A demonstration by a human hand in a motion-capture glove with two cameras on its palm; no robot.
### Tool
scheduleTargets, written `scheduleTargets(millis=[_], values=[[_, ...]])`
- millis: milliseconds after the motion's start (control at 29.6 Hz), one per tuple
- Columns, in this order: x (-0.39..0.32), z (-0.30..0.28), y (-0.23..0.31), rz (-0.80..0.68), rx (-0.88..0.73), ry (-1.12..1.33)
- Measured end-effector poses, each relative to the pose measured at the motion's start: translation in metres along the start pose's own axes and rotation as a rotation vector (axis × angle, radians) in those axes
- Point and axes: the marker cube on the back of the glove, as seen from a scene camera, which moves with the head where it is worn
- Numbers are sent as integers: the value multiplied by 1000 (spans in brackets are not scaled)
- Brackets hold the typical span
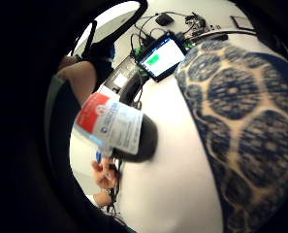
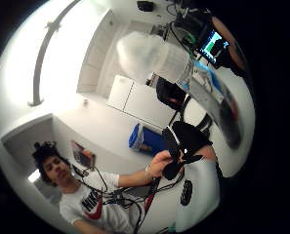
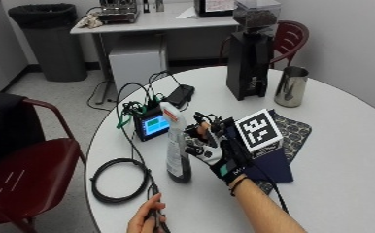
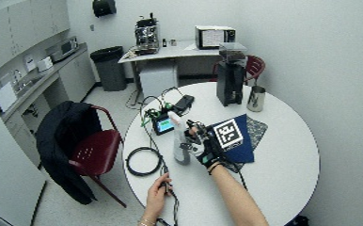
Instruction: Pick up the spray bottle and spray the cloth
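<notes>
White round table [image 3: 343, 160] fills the room's middle. Nearest, a bare hand [image 3: 145, 216] rests at its edge beside a coiled cable [image 3: 116, 179]. Next, the bottle [image 3: 177, 145] stands upright on the table, with the gloved hand [image 3: 213, 145] just beside it, fingers curled toward it; whether they grip it, I cannot tell. A blue cloth [image 3: 278, 165] lies under that wrist. Farther off sit a small screen [image 3: 154, 125], a grinder [image 3: 249, 63] and a steel cup [image 3: 291, 86].

So it's a round white desk [image 3: 343, 160]. On it: spray bottle [image 3: 177, 154] standing upright near the middle, patterned blue cloth [image 3: 293, 130] to its right, small screen [image 3: 154, 124] behind, black grinder [image 3: 249, 63] and steel cup [image 3: 291, 86] far right, coiled cable [image 3: 117, 179] near left.
</notes>
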Motion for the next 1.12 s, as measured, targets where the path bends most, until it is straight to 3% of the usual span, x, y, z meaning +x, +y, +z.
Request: scheduleTargets(millis=[372, 710, 1115], values=[[11, -55, 44, 52, -83, 284], [22, -122, 73, 102, 8, 358], [29, -142, 87, 116, 28, 401]])
